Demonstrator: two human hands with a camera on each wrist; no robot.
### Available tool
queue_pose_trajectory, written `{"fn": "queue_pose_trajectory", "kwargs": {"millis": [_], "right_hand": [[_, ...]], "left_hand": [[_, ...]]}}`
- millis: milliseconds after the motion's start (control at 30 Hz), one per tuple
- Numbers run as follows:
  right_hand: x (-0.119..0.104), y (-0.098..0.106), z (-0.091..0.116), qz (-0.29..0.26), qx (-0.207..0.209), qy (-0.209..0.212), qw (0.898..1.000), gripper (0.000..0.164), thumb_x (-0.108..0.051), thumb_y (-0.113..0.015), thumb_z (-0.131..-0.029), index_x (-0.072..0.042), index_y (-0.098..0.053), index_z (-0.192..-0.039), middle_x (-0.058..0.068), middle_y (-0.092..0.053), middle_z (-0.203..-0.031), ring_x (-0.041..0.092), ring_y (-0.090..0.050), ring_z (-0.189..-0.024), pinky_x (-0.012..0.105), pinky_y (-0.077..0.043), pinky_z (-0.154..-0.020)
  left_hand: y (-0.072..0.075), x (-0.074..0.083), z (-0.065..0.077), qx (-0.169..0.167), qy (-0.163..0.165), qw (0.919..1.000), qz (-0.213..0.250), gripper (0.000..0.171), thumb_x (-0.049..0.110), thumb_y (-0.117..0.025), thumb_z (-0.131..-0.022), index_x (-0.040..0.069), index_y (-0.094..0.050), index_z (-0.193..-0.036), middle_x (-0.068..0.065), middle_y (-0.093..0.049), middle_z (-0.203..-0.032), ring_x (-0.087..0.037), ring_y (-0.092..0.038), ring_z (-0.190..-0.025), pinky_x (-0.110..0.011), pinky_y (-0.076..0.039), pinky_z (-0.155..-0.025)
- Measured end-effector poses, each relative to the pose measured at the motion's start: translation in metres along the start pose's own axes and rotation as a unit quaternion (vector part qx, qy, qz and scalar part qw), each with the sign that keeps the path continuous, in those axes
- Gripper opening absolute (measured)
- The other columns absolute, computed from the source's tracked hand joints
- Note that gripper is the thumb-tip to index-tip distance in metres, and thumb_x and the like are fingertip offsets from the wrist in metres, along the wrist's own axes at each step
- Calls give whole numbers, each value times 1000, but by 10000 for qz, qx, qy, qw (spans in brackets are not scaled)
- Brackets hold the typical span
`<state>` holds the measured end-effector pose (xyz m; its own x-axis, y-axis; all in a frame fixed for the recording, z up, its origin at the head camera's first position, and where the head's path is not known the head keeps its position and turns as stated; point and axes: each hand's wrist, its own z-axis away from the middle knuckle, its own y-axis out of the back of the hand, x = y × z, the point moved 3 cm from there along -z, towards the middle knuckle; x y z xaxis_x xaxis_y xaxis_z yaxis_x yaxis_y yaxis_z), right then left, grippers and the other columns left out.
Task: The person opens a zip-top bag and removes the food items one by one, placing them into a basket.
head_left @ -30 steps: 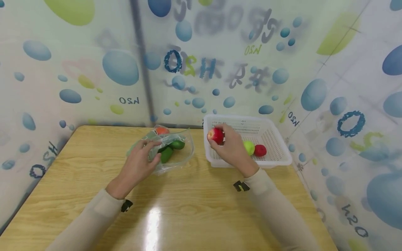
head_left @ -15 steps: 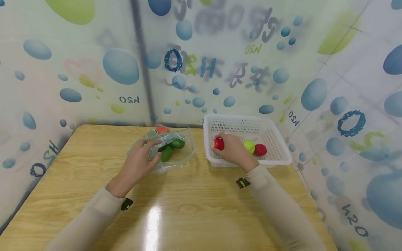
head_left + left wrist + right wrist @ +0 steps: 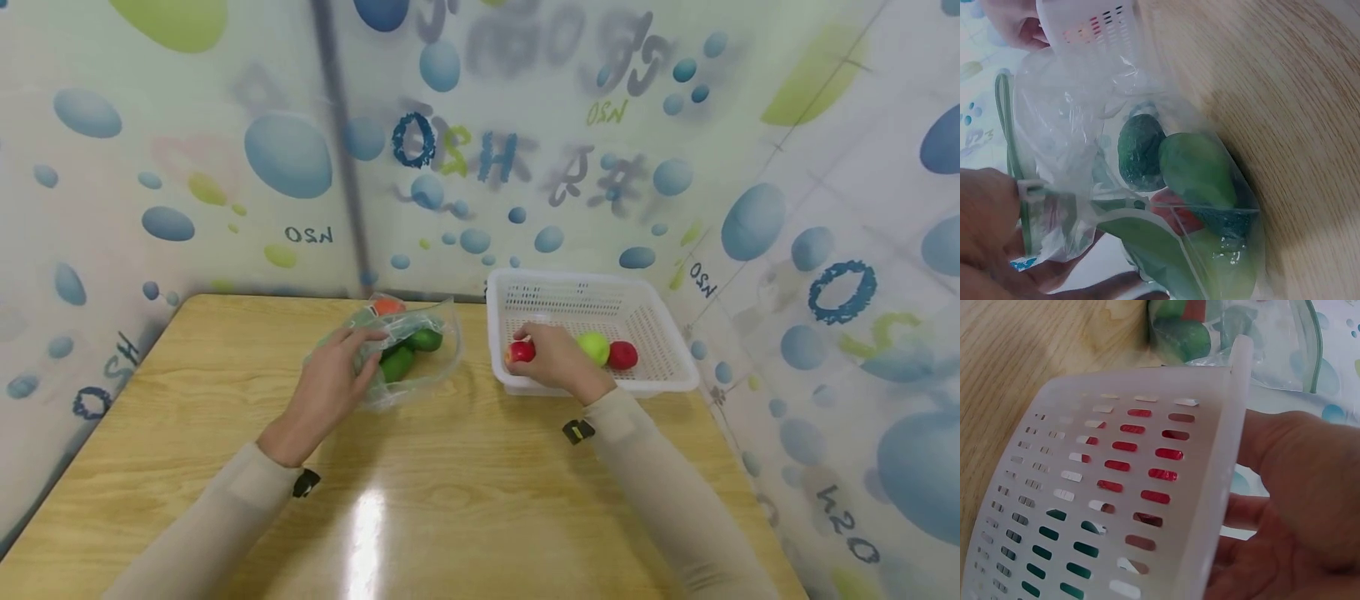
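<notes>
My right hand [image 3: 558, 362] reaches into the white slotted plastic basket [image 3: 675, 342], fingers around a red apple [image 3: 519, 353] near its left wall. In the right wrist view that apple shows as red through the basket wall [image 3: 1210, 425]. A green apple [image 3: 595, 348] and another red fruit [image 3: 622, 355] lie to the right of the hand. My left hand [image 3: 330, 387] holds the edge of a clear zip bag [image 3: 448, 367]. Inside the bag are a dark bumpy green fruit [image 3: 1140, 152], a smoother green fruit [image 3: 1194, 165] and something red [image 3: 1175, 209].
Bag and basket stand side by side at the back of a wooden table [image 3: 450, 500]. Behind them rises a wall [image 3: 480, 92] printed with blue and green drops, and a second such wall [image 3: 847, 375] runs along the right.
My right hand has lowered the red apple from above the basket's left rim down into the basket. My left hand stays at the bag, almost still.
</notes>
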<state>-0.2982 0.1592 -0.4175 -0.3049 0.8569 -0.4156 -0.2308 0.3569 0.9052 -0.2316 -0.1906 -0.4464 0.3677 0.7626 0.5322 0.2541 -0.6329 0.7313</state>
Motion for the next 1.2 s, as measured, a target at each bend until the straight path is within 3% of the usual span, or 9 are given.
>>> {"fn": "queue_pose_trajectory", "kwargs": {"millis": [67,167,367,633,733,900,1067,1133,1200], "right_hand": [[1,0,0,8,-13,-28,10000,47,-27,-89,-103,-5,-74,-142,13,-82,-128,28,-71,-109,43,-65,-102],[3,0,0,-4,-54,-91,9999,47,-26,-91,-103,-5,-75,-142,13,-82,-128,28,-70,-109,43,-65,-101],[6,-2,-1,-16,-163,-177,9997,50,-25,-91,-103,-5,-76,-146,14,-81,-132,30,-72,-115,47,-64,-107],[4,3,3,-23,176,-73,9998,48,-26,-86,-107,-4,-75,-148,20,-80,-146,38,-76,-130,55,-64,-115],[-5,8,5,-85,633,160,9978,44,-25,-81,-110,-3,-75,-147,20,-79,-147,39,-78,-129,54,-66,-113],[-32,16,14,-384,1450,724,9860,39,-21,-78,-112,-2,-74,-146,20,-77,-144,38,-80,-124,51,-69,-106],[-63,16,22,-712,2127,1959,9546,29,-8,-79,-109,4,-76,-135,23,-78,-130,35,-80,-114,46,-72,-97],[-76,14,24,-709,2179,2469,9416,26,-5,-78,-109,5,-76,-133,22,-79,-127,34,-81,-112,43,-72,-95],[-88,10,23,-649,1977,2798,9372,24,-4,-77,-110,4,-77,-132,21,-80,-127,32,-81,-112,40,-72,-96]], "left_hand": [[0,0,-1,60,-38,10000,-45,36,8,-74,-112,12,-75,-147,-26,-78,-138,-17,-49,-65,-36,-46,-62],[3,10,-1,128,-6,9996,-266,52,-5,-74,-106,10,-66,-155,-31,-76,-135,-24,-55,-67,-42,-49,-62],[3,9,-1,157,189,9995,-210,89,-6,-74,-104,10,-34,-182,-37,-66,-148,-43,-69,-91,-54,-56,-65],[4,7,-3,-814,896,9918,-405,72,17,-68,-111,-9,-42,-174,-48,-56,-159,-62,-68,-130,-75,-60,-101],[4,6,-4,-1001,961,9893,-445,72,20,-66,-112,-14,-42,-171,-47,-57,-161,-58,-71,-127,-71,-62,-100],[4,3,-7,-1040,918,9889,-529,70,21,-66,-111,-16,-46,-168,-43,-67,-150,-43,-73,-105,-56,-64,-81],[3,3,-9,-1155,922,9866,-685,68,23,-65,-110,-17,-50,-163,-41,-73,-133,-47,-73,-104,-60,-61,-80],[4,4,-9,-1196,921,9856,-757,66,25,-65,-110,-16,-53,-161,-41,-74,-130,-51,-74,-110,-66,-61,-86],[4,3,-8,-1243,948,9847,-773,65,25,-65,-110,-15,-54,-160,-41,-75,-129,-52,-74,-111,-67,-61,-86]]}}
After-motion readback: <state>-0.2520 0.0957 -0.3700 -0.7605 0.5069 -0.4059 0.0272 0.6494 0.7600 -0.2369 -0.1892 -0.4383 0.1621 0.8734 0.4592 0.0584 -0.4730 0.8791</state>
